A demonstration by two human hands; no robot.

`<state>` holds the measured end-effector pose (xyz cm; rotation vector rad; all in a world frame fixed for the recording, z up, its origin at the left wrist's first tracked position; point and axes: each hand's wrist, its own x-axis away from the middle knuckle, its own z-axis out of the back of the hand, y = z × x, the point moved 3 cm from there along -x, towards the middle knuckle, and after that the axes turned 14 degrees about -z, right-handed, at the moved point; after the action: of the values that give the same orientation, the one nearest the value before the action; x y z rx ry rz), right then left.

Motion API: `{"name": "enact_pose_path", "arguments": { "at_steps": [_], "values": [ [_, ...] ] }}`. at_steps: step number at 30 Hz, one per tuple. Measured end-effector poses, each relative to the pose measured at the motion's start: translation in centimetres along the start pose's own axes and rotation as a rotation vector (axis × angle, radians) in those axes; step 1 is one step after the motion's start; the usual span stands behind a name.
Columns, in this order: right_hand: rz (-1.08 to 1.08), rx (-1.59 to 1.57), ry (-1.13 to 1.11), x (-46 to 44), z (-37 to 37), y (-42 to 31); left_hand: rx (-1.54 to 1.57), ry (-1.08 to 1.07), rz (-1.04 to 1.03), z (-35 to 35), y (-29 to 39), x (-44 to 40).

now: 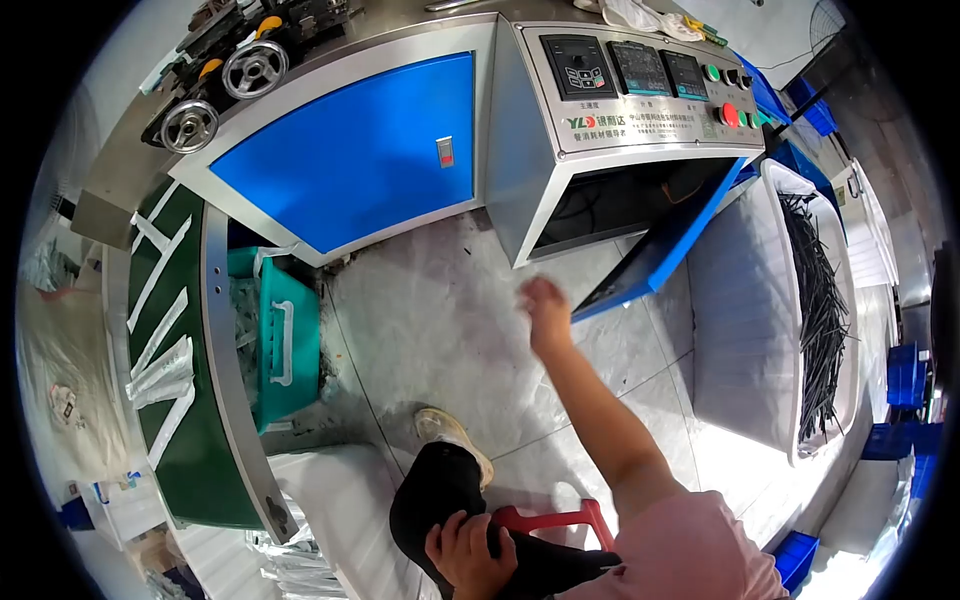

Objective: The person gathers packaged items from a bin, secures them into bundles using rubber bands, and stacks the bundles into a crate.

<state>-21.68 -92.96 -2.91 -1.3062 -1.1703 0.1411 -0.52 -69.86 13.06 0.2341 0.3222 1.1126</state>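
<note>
My right hand [545, 308] is held out over the grey tiled floor, close to the free edge of an open blue cabinet door [665, 250]. Its fingers are curled and blurred, and I cannot tell whether anything is between them. My left hand [470, 552] rests on my black-trousered knee [437, 495], fingers apart, holding nothing. Above the open door stands the control panel [640, 90] with displays and coloured buttons. The opened compartment [610, 205] below it is dark, with cables faintly visible.
A green conveyor belt [200, 440] with white wrapped strips runs along the left, beside a teal basket [290, 345]. At right stands a white bin [745, 330] holding black sticks [815, 320]. A red stool [560, 518] is beside my leg. Two handwheels [255, 70] sit upper left.
</note>
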Motion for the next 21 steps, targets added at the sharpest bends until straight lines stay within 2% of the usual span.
{"name": "enact_pose_path", "arguments": {
  "at_steps": [2,3,4,5,6,11,21],
  "values": [
    [0.341,0.084,0.184,-5.7,0.3,-3.8,-0.026,-0.004,0.014,0.3,-0.2,0.2],
    [0.322,-0.064,0.327,-8.4,-0.1,-5.8,0.001,-0.002,0.021,0.6,-0.2,0.3],
    [0.093,-0.307,0.241,-11.4,-0.5,-6.9,0.029,0.005,0.027,0.5,-0.3,0.4],
    [-0.056,-0.17,0.137,-12.6,-0.6,-8.5,-0.011,0.085,0.032,0.7,-0.3,0.0],
    [-0.236,0.006,0.278,-11.7,-1.8,-11.5,-0.023,0.112,0.033,0.7,-0.2,-0.1],
    [-0.057,-0.043,0.066,-18.1,-4.3,-14.9,0.022,0.084,0.059,0.5,-0.4,-0.6],
    [-0.02,-0.179,-0.134,-20.3,-4.2,-16.5,-0.009,0.066,0.047,0.8,0.1,-2.1]
  ]
}}
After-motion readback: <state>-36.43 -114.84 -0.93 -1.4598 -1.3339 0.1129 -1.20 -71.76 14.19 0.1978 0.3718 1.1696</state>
